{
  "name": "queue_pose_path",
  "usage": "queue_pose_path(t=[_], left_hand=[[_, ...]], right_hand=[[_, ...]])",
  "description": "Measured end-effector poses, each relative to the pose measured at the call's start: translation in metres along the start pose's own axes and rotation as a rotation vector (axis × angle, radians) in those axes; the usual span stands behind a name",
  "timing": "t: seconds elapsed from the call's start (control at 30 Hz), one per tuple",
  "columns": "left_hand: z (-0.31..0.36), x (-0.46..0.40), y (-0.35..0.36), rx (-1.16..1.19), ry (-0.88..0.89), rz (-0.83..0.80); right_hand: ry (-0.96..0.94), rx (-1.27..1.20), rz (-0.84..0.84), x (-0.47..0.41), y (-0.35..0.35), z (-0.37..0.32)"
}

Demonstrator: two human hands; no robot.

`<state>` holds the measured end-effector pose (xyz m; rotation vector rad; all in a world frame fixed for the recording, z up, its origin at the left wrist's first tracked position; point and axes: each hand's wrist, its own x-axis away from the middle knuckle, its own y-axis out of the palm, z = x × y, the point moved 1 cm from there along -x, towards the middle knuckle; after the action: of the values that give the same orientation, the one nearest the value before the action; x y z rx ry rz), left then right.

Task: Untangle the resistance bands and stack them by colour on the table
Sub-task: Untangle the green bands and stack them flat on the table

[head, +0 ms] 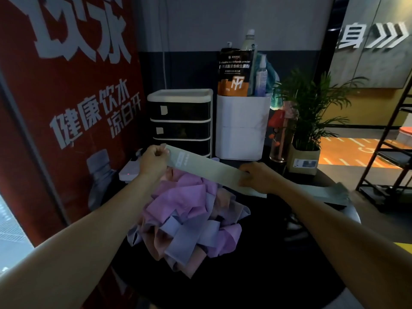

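On the dark table (278, 275) sits the tangle (189, 221) of pink and lilac bands. Above it, left hand (153, 161) and right hand (256, 177) pinch a green band (205, 168) taut. Next, probably, lay it on the green stack (323, 194).

Gym corner: supplement powder bag (235, 72), wall signage (370, 36), resistance bands (189, 215).
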<state>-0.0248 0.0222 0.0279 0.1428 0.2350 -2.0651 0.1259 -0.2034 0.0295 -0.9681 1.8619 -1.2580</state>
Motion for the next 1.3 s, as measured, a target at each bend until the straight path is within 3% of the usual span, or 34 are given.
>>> queue_pose_path(t=[0.23,0.37,0.47,0.63,0.8,0.87,1.03,1.3], left_hand=[[0.018,-0.006,0.016,-0.058,0.093,0.029],[0.022,-0.005,0.031,-0.087,0.085,0.029],[0.022,-0.004,0.043,-0.048,0.03,0.042],[0.022,-0.004,0.057,-0.02,-0.039,0.04],[0.026,0.0,0.085,-0.025,-0.062,-0.055],[0.028,0.002,0.098,-0.045,-0.058,-0.095],[0.028,0.011,0.144,-0.167,0.006,-0.188],[0.002,0.015,0.216,-0.402,0.017,-0.289]], right_hand=[[0.171,0.088,-0.053,0.022,-0.022,0.033],[0.258,0.01,0.02,0.037,-0.028,0.052],[0.393,-0.245,0.099,0.043,-0.03,0.068],[0.63,-0.881,0.297,0.063,-0.03,0.085],[0.678,-1.155,0.535,0.072,-0.032,0.102],[0.71,-1.113,0.625,0.075,-0.033,0.116],[0.791,-0.647,0.712,0.082,-0.036,0.163],[0.815,-0.452,0.713,0.088,-0.032,0.223]])
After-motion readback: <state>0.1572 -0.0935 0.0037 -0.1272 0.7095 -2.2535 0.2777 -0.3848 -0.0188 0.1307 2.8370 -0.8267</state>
